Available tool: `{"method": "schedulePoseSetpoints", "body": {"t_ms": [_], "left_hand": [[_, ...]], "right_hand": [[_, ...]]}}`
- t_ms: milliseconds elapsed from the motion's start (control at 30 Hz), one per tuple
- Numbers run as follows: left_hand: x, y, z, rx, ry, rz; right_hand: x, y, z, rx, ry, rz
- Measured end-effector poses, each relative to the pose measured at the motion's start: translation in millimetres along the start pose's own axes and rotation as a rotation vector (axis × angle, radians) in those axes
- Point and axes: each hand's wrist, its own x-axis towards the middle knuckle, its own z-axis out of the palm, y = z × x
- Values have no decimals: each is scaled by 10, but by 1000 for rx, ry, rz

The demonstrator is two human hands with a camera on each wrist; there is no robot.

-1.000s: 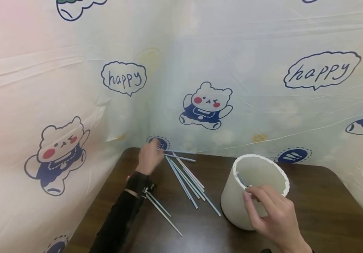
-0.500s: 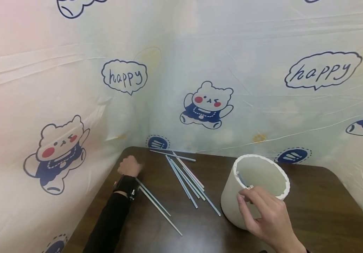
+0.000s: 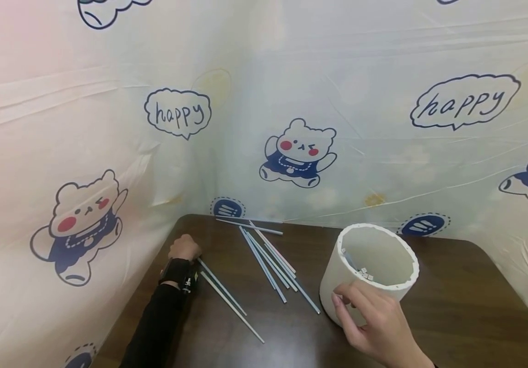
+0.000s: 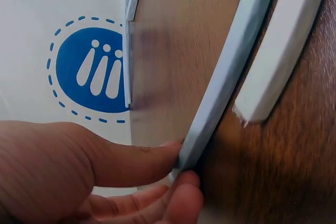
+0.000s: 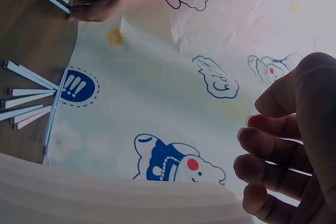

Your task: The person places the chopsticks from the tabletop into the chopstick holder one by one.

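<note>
At the left of the table my left hand (image 3: 185,248) pinches the near-wall end of a pale blue stick (image 3: 222,287) between thumb and fingertips. In the left wrist view this thin, flat-sided stick (image 4: 224,72) runs up and away from the fingers, with a white stick (image 4: 283,51) lying beside it. My right hand (image 3: 374,319) hovers in front of a white round bin (image 3: 333,273), fingers loosely bent. The right wrist view shows nothing between its thumb (image 5: 283,93) and fingers. Inside the bin, white ends of several sticks (image 3: 366,274) show.
Several loose blue, white and pink sticks (image 3: 280,292) lie fanned out mid-table, with others crossing near the back edge. A printed cloth (image 3: 374,153) hangs behind and at the sides of the brown table (image 3: 291,337).
My left hand has moved left and nearer from the back edge sticks, and now grips the left pair's blue stick. My right hand has drawn slightly left and down from the bin's rim.
</note>
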Motion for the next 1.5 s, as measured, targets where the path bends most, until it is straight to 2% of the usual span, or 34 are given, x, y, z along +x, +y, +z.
{"method": "schedulePoseSetpoints", "body": {"t_ms": [233,400,433,467,567,667,700,800,933,1100,1300,1500], "left_hand": [[-5,-43,46,-88,-7,21],[104,-89,116,-170,1,37],[126,-88,120,-184,12,39],[225,-131,174,-194,30,49],[298,-139,186,-225,79,58],[279,-110,171,-277,105,84],[184,-49,112,-299,105,87],[43,68,37,-353,99,110],[-39,176,-9,-365,132,145],[-156,361,-123,-408,225,213],[-359,615,-268,-500,353,398],[-704,951,-421,-470,602,599]], "right_hand": [[-19,-25,-9,11,-16,22],[-13,-47,-7,-1,-17,30],[-9,-48,-9,-3,-16,33],[-5,-48,-11,-5,-17,36],[-1,-47,-15,-11,-17,39],[-9,-45,-17,-21,-17,46],[-13,-44,-18,-22,-17,47],[-26,-37,-21,-28,-15,56],[-41,-27,-29,-38,-22,75],[-53,-20,-41,-45,-34,94],[-55,-25,-62,-41,-49,117],[-38,-30,-70,-42,-39,115]]}}
